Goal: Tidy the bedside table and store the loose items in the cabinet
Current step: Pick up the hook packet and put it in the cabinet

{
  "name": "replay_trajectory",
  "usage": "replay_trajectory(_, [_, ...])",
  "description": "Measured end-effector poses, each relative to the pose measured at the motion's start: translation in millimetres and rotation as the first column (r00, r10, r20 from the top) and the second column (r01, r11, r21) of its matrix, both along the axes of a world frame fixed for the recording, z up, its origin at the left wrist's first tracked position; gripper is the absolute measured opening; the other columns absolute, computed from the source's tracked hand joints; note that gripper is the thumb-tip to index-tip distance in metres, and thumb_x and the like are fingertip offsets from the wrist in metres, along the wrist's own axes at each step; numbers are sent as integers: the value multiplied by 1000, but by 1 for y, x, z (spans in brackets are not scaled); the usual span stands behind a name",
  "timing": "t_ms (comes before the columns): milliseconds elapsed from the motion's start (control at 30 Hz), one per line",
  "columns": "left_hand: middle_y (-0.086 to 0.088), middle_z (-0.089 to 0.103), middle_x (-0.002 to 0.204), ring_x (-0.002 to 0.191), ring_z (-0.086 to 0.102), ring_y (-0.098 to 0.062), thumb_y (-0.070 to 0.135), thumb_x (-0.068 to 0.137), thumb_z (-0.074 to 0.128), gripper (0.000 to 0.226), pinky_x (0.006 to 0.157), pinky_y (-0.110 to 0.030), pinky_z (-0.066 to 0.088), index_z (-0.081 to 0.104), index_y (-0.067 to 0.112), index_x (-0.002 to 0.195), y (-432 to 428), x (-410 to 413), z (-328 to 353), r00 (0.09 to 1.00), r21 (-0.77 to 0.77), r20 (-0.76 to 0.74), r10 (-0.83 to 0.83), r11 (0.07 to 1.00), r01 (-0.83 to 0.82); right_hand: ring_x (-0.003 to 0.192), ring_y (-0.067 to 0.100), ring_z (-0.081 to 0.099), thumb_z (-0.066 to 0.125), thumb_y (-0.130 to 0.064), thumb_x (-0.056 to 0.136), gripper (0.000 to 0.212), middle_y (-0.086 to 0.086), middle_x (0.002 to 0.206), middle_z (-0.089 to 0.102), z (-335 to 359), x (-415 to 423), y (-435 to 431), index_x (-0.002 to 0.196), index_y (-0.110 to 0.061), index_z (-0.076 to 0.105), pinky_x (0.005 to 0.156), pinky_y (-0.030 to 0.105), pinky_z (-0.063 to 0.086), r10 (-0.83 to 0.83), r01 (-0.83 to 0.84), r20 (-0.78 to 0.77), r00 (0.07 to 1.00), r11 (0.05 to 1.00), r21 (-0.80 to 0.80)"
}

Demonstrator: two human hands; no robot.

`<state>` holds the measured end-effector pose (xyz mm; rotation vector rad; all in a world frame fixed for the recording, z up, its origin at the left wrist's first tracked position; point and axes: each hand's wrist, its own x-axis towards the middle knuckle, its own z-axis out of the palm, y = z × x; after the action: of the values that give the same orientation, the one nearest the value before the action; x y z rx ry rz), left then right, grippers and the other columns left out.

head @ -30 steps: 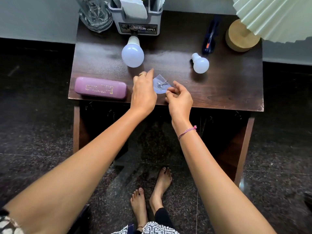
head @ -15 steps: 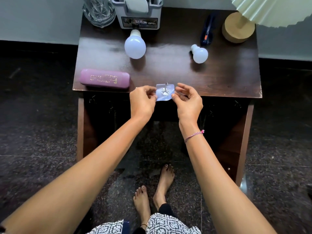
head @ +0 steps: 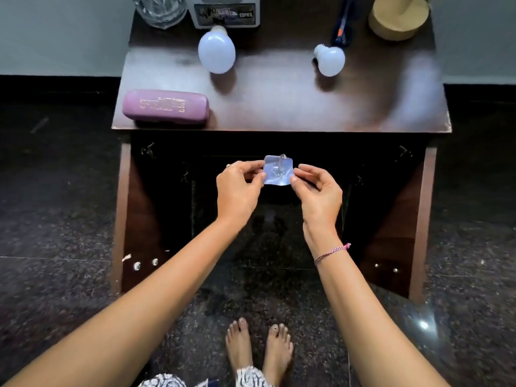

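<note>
Pinching clear adhesive hook [head: 278, 173] by opposite edges with left hand [head: 240, 188] and right hand [head: 318, 194], fingers curled. Held mid-air in front of desk [head: 279, 107], below its top. On desk behind: purple case [head: 166, 106], large bulb [head: 216, 53], small bulb [head: 331, 60].

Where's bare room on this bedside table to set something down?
Free: the tabletop front from the purple case to the right edge, and the gap between large bulb and small bulb. Crowded: the back row of glass, organizer, blue tool and lamp base.
</note>
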<state>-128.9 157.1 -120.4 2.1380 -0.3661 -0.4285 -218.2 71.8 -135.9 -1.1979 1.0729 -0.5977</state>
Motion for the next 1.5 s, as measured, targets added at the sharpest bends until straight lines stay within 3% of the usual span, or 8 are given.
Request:
replay_trajectory(300, [-5, 74, 91, 85, 69, -16, 9, 79, 65, 21, 86, -34, 55, 73, 10, 99, -43, 13, -62, 997, -20, 72, 39, 999, -38, 92, 11, 68, 68, 3, 79, 25, 4, 96, 70, -75, 23, -43, 96, -14, 66, 85, 22, 53, 5, -8, -22, 1000, 988, -151])
replay_trajectory(467, [-2, 68, 83, 77, 62, -12, -4, 82, 59, 22, 71, -14, 49, 70, 0, 100, -61, 41, -104, 995, -108, 9, 95, 990, -93, 61, 9, 66, 43, 18, 86, 22, 14, 79, 62, -115, 63, -70, 85, 4, 60, 57, 14, 53, -59, 58, 75, 995, 998, 13])
replay_trajectory(767, [-8, 72, 90, 78, 62, -8, -4, 80, 64, 22, 73, -8, 46, 72, 5, 98, -83, 85, -157, 984, -114, 169, 54, 993, -35, 78, 8, 63, 67, 11, 76, 29, 0, 86, 66, -169, 103, -102, 81, -17, 62, 78, 18, 51, 199, -193, -21, 980, 913, -361])
replay_trajectory(867, [-13, 73, 95, 82, 62, -11, -3, 80, 64, 21, 76, -13, 48, 71, 2, 99, -88, 92, -171, 986, -87, 164, 22, 996, -8, 75, 7, 63, 66, 11, 76, 28, -1, 83, 66, -178, 107, -113, 80, -16, 62, 75, 14, 50, 227, -223, -44, 973, 874, -431])
replay_trajectory(1033, [-10, 73, 97, 82, 61, -9, 1, 80, 67, 21, 62, 7, 38, 72, 4, 100, -89, 100, -181, 973, -55, 232, -1, 998, 15, 56, -13, 54, 70, 6, 73, 22, -6, 74, 64, -181, 106, -123, 73, -15, 64, 60, -4, 38, 270, -302, -142, 952, 775, -555])
replay_trajectory(1167, [-11, 72, 101, 91, 66, -16, 4, 81, 67, 23, 78, -8, 39, 71, 6, 103, -88, 104, -178, 949, 7, 302, -88, 996, 90, 60, -8, 54, 75, 5, 71, 25, -6, 75, 63, -176, 104, -130, 72, -16, 61, 57, -1, 42, 336, -375, -171, 926, 771, -515])
replay_trajectory(1300, [-13, 72, 99, 83, 62, -11, 5, 78, 71, 27, 63, 0, 38, 70, 4, 105, -86, 105, -176, 958, 10, 259, -126, 992, 128, 60, -3, 54, 72, 9, 72, 25, 0, 77, 62, -169, 104, -129, 74, -12, 60, 56, 2, 44, 345, -408, -219, 913, 749, -522])
replay_trajectory(1500, [-13, 72, 99, 86, 64, -14, 6, 75, 75, 33, 68, -6, 40, 68, 2, 107, -87, 109, -172, 972, 64, 177, -152, 988, 143, 61, 8, 58, 56, 18, 76, 50, -2, 67, 60, -164, 105, -115, 56, -27, 48, 59, 9, 45, 273, -415, -320, 907, 701, -580])
